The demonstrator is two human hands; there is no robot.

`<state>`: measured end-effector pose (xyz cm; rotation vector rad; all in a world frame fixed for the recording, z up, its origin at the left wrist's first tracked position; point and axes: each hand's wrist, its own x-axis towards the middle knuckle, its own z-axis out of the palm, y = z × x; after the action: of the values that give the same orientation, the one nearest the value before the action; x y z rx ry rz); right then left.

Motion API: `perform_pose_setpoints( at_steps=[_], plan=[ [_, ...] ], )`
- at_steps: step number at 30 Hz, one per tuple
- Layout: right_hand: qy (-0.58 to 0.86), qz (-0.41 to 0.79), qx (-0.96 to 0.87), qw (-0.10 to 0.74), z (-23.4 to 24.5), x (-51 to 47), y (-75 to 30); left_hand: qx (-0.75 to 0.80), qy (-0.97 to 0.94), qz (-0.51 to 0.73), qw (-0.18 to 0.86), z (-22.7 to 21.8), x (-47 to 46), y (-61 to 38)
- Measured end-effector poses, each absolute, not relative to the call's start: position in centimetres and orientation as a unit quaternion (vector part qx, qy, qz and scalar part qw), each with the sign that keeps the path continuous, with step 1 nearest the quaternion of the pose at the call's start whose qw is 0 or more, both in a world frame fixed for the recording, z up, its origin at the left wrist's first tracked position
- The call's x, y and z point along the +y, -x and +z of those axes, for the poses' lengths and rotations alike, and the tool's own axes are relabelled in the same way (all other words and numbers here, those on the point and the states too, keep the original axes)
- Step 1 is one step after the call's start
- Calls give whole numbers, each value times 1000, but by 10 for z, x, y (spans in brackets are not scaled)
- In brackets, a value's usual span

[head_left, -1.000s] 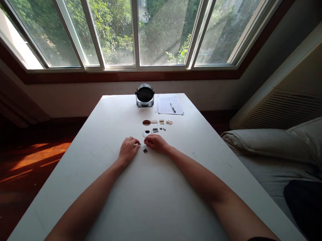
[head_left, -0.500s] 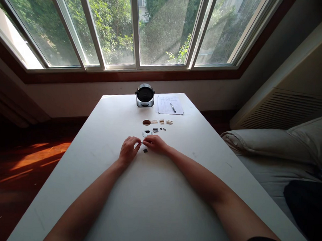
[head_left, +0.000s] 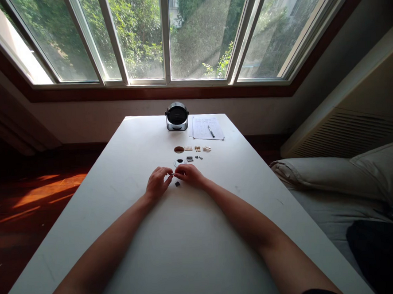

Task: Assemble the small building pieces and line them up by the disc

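Over the middle of the white table (head_left: 185, 236), my left hand (head_left: 158, 183) and my right hand (head_left: 189, 176) meet fingertip to fingertip. Both are closed in a pinch around a tiny part between them, too small to name. Just below the fingers lies a small dark block (head_left: 177, 184). Behind my right hand is a silver ring-shaped piece (head_left: 175, 163) with a dark centre, partly covered by the hand. Small grey metal pieces (head_left: 189, 159) sit in a group right of it, with a few tiny dark parts (head_left: 197, 157) alongside.
Farther back are a round brown opening or disc (head_left: 179, 150) and rows of small copper-coloured parts (head_left: 197, 148). A black and silver round device (head_left: 177, 116) stands near the far edge, beside a written sheet (head_left: 200, 128) with a pen (head_left: 211, 131) on it. A cushioned seat (head_left: 321, 177) lies right.
My fingertips have shifted very slightly around the tiny part. Everything else on the table looks the same.
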<state>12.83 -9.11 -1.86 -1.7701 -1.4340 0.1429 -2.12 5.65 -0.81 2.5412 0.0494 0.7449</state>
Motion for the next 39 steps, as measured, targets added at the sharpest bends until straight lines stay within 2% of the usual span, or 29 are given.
perform_pose_setpoints(
  at_steps=[39],
  plan=[
    [712, 58, -547, 437, -18, -89, -121, 34, -905, 313, 285, -13, 60, 20]
  ],
)
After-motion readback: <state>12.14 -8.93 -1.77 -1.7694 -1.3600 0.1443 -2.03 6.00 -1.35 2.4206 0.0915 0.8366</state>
